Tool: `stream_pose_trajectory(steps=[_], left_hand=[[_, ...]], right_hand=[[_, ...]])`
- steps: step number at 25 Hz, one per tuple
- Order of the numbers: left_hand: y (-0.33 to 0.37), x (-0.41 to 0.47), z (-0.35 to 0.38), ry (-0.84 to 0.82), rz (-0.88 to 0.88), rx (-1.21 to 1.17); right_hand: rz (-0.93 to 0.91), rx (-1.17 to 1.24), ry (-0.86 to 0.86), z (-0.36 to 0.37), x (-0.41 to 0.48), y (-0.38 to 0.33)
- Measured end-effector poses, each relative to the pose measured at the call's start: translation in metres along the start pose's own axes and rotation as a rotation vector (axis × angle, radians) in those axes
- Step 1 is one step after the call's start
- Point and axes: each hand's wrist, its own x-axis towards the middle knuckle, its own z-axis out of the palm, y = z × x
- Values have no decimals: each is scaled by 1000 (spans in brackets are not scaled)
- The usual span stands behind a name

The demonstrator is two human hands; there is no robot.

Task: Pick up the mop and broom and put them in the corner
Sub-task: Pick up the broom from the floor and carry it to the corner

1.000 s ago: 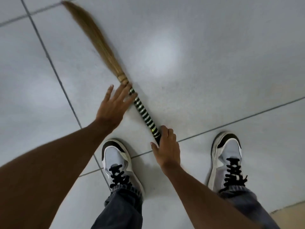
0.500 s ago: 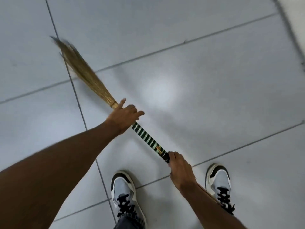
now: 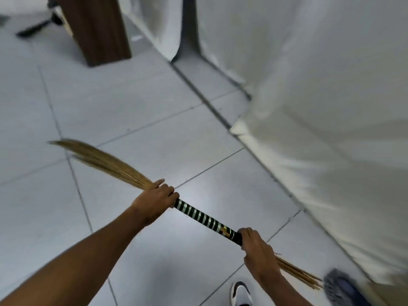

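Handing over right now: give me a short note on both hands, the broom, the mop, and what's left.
Left hand: shut on the broom where bristles meet handle.
Right hand: shut on the handle's butt end.
Broom: off the floor, roughly level.
Mop: likely the fuzzy grey-blue head at bottom right, on the floor, blurred.
Done: broom picked up.
Left: pick up the mop, stand both in the corner.

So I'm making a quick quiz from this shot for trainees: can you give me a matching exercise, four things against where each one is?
Things:
1. left hand
2. right hand
3. mop head
4. wooden post

Places:
A. bottom right, on the floor
B. top left, standing on the tiles
C. on the broom next to the bristles
D. on the black end of the striped grip

Pairs: 1-C, 2-D, 3-A, 4-B
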Motion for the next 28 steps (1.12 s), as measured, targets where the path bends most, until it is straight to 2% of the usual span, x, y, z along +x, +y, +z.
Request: stream_pose_trajectory(steps=[4, 8, 12, 15, 19, 28], left_hand=[[25, 86, -206, 161, 57, 53], [85, 164, -353, 326, 134, 59], [189, 243, -459, 434, 240, 22], [272, 288, -500, 483, 292, -41], [398, 333, -521, 501, 402, -107], [604, 408, -452, 268, 664, -232]], right_hand=[[148, -14, 210, -186, -78, 39], [270, -103, 380, -316, -150, 100], [453, -157, 522, -409, -244, 194], [570, -207, 571, -441, -309, 259], [719, -240, 594, -436, -397, 348], [991, -159, 344, -350, -494, 482]])
